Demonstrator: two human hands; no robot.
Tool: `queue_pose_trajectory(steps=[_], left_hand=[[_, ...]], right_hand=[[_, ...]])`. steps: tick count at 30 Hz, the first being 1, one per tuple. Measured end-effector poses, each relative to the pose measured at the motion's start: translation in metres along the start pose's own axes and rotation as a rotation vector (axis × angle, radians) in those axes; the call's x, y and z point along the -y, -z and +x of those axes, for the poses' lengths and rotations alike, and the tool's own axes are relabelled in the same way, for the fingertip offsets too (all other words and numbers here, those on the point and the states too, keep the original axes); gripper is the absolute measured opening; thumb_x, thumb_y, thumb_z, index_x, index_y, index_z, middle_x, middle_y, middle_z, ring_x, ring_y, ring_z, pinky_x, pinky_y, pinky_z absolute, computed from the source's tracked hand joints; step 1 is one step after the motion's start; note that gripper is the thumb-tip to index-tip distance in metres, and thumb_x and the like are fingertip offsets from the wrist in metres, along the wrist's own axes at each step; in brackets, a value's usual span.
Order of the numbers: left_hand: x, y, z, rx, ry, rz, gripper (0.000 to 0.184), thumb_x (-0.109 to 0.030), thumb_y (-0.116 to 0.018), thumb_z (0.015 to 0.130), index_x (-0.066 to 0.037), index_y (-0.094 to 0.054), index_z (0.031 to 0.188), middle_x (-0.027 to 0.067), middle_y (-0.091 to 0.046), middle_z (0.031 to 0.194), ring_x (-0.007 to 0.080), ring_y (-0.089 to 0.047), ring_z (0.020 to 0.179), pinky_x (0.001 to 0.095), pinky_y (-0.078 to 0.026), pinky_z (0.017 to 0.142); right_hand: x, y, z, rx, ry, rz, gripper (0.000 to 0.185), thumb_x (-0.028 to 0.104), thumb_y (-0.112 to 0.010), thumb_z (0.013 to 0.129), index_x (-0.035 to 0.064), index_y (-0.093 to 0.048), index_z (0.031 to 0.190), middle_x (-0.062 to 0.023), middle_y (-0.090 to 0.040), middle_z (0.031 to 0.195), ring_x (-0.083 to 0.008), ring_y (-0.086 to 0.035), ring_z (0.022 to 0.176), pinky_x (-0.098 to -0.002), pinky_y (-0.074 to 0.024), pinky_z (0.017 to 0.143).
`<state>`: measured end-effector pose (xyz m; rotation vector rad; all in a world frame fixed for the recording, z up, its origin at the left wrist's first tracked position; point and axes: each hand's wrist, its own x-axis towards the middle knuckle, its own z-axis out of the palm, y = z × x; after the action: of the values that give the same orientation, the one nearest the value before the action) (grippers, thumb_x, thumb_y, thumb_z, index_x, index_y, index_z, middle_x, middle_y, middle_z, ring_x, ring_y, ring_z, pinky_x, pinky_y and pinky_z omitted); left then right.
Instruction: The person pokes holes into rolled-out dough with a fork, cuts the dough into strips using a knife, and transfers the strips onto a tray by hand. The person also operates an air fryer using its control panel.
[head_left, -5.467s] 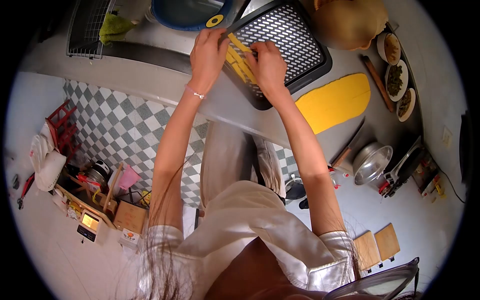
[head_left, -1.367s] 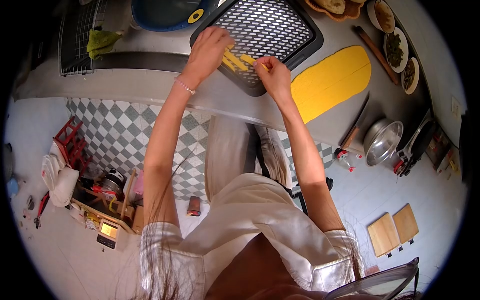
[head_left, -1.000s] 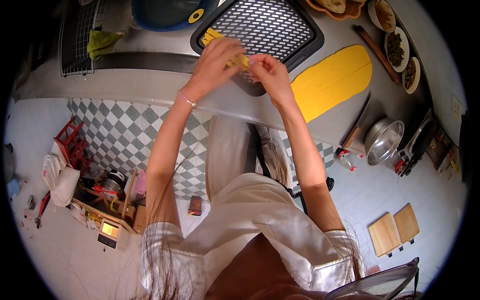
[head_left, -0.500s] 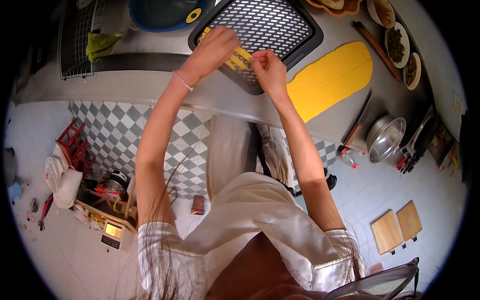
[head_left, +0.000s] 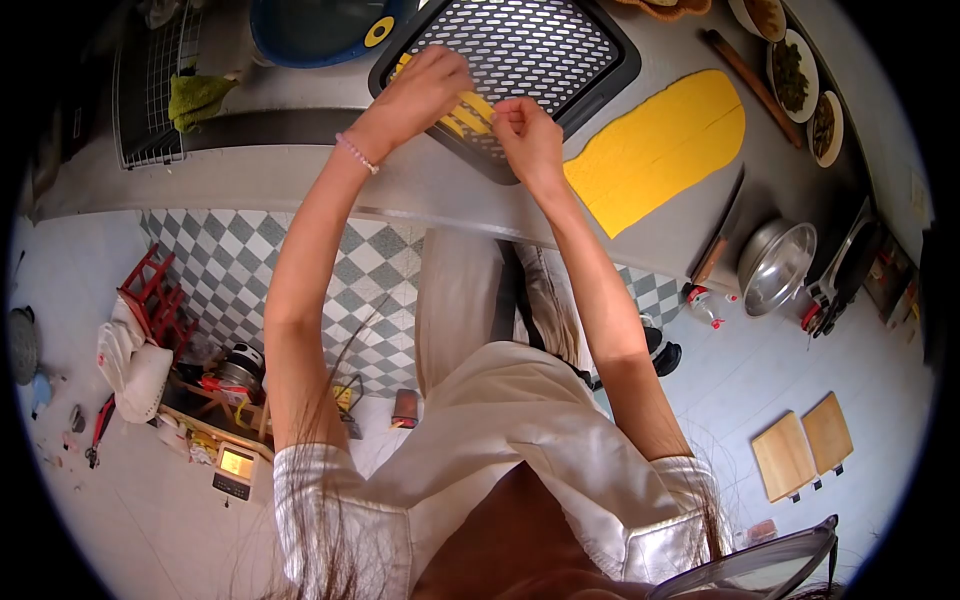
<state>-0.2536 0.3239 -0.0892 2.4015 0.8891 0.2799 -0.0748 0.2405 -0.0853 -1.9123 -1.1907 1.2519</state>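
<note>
A strip of yellow dough [head_left: 479,105] stretches between my two hands over a black perforated tray [head_left: 625,72]. The right hand [head_left: 530,140] pinches its near end, with thumb and fingertips pressed together. My left hand [head_left: 422,92], a beaded bracelet at the wrist, is bent over the tray's left side and closed on the strip's other part; its fingertips are partly hidden. More yellow strips lie on the tray beneath and beside this hand. To the right of the tray, a long flat sheet of yellow dough [head_left: 655,150] rests on the metal counter.
A knife [head_left: 718,235], a rolling pin [head_left: 752,85] and a metal bowl [head_left: 778,268] are on the right. Dishes of food, including a plate of greens [head_left: 792,85], stand beyond. A blue basin [head_left: 320,35], a green cloth [head_left: 198,100] and a wire rack [head_left: 150,90] are left.
The whole view has shifted slightly. Both hands stay over the tray with the dough strip between them, the strip lying a little lower against the tray.
</note>
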Motion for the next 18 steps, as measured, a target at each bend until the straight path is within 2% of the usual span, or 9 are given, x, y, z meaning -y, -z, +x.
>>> queue_pose_trajectory(steps=[9,12,14,18], left_hand=[[0.0010,0.0031,0.0061,0.066,-0.059,0.091,0.026,-0.005,-0.068,0.073,-0.005,-0.060,0.098,0.0051,-0.054,0.107,0.0238,-0.048,0.110,0.0355,-0.042,0.094],[0.0027,0.0033,0.0065,0.039,-0.081,0.076,0.022,-0.005,-0.064,0.072,-0.005,-0.059,0.094,0.0054,-0.054,0.105,0.0240,-0.048,0.107,0.0357,-0.042,0.093],[0.0036,0.0038,0.0066,-0.022,-0.107,0.039,0.015,-0.004,-0.058,0.072,-0.005,-0.058,0.086,0.0067,-0.054,0.100,0.0246,-0.049,0.104,0.0363,-0.043,0.091],[0.0043,0.0021,0.0059,0.021,-0.070,0.049,0.015,-0.004,-0.057,0.072,-0.004,-0.059,0.087,0.0068,-0.054,0.102,0.0248,-0.049,0.105,0.0366,-0.042,0.093]], right_hand=[[-0.0007,0.0006,0.0007,0.017,-0.023,0.063,0.013,0.009,-0.064,0.082,-0.0011,-0.064,0.092,-0.0137,-0.069,0.080,-0.0209,-0.069,0.073,-0.0303,-0.0532,0.068],[0.0006,0.0018,-0.0003,0.032,-0.038,0.101,0.014,0.009,-0.063,0.084,-0.0012,-0.064,0.094,-0.0033,-0.066,0.079,-0.0067,-0.060,0.070,-0.0217,-0.0488,0.066],[-0.0023,0.0003,0.0005,0.032,-0.040,0.095,0.014,0.010,-0.064,0.084,-0.0007,-0.064,0.094,-0.0035,-0.066,0.079,-0.0071,-0.061,0.070,-0.0219,-0.0489,0.066],[0.0022,0.0006,0.0005,0.045,-0.058,0.030,0.016,0.013,-0.064,0.084,0.0002,-0.064,0.094,-0.0043,-0.066,0.079,-0.0083,-0.061,0.068,-0.0225,-0.0494,0.066]])
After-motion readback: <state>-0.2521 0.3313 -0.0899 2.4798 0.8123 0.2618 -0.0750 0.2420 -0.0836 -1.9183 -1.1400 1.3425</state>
